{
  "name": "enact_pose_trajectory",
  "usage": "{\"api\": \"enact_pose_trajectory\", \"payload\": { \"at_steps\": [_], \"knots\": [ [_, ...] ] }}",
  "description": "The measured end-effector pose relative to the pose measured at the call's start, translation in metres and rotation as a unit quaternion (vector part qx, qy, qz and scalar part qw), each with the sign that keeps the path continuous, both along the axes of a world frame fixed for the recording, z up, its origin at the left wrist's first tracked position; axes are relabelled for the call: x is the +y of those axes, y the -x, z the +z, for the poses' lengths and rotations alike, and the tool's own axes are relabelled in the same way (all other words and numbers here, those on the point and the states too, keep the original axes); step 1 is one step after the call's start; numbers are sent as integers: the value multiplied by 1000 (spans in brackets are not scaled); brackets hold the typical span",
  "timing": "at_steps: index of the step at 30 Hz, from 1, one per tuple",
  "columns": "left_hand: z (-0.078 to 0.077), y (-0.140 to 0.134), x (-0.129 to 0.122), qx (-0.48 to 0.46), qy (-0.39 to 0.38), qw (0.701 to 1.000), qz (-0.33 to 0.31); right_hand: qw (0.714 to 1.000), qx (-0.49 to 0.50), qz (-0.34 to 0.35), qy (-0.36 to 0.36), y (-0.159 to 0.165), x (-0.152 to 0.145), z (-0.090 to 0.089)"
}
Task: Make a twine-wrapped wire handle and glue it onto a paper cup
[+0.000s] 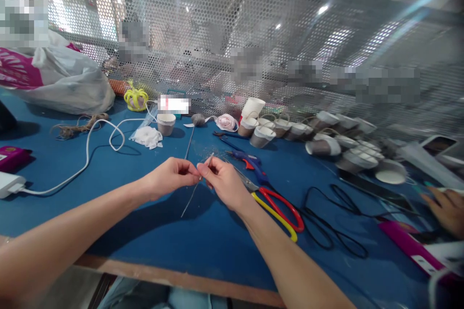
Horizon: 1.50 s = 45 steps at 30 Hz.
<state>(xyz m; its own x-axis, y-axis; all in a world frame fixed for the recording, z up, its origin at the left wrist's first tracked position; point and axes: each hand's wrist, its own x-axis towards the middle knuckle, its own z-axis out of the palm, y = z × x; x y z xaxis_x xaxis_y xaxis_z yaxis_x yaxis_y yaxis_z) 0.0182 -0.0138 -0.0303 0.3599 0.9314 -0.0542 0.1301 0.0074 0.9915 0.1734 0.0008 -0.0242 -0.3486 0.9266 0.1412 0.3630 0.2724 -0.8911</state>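
left hand (168, 178) and right hand (228, 186), fingers (187, 168) pinching grey cord (190, 200), gripped stretch hidden

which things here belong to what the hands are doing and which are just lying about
Likely the job: left hand, right hand, grey string they hold, yarn ball, maybe scissors and cups.

Likely just lying about: plastic bag, white cable.

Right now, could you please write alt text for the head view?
A bare left hand and right hand pinch a thin grey cord above a blue tabletop. Metal scissors with red and yellow handles lie alongside; small grey-and-white cups cluster behind.
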Motion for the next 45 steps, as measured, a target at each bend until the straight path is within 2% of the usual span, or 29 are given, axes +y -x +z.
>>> {"api": "enact_pose_trajectory", "payload": {
  "at_steps": [3,6,13,15,20,22,29,36,41,45],
  "knots": [
    [-2,0,1,70,-69,995,9,1000,-12,-7,-4,1,-1,-1],
    [-2,0,0,105,-84,991,23,1000,-29,-12,-2,2,-2,-1],
    [0,-3,-4,42,-25,998,43,998,-23,-46,-31,7,-4,0],
    [1,-4,-4,19,-3,999,44,999,-9,-47,-19,7,-4,-2],
    [4,-5,-4,-43,74,996,35,991,107,43,70,2,-1,-6],
    [5,-4,-4,-63,86,994,27,987,123,65,79,1,0,-5],
    [5,0,-3,-61,75,995,-1,994,90,38,56,0,2,-3],
    [3,1,-1,64,-57,996,5,999,19,25,22,-2,2,-4],
    [4,-1,-3,63,-51,996,21,999,-42,-5,-19,0,0,1],
    [1,-3,-4,42,-40,998,38,997,-56,-21,-43,3,-3,2]
  ]
}}
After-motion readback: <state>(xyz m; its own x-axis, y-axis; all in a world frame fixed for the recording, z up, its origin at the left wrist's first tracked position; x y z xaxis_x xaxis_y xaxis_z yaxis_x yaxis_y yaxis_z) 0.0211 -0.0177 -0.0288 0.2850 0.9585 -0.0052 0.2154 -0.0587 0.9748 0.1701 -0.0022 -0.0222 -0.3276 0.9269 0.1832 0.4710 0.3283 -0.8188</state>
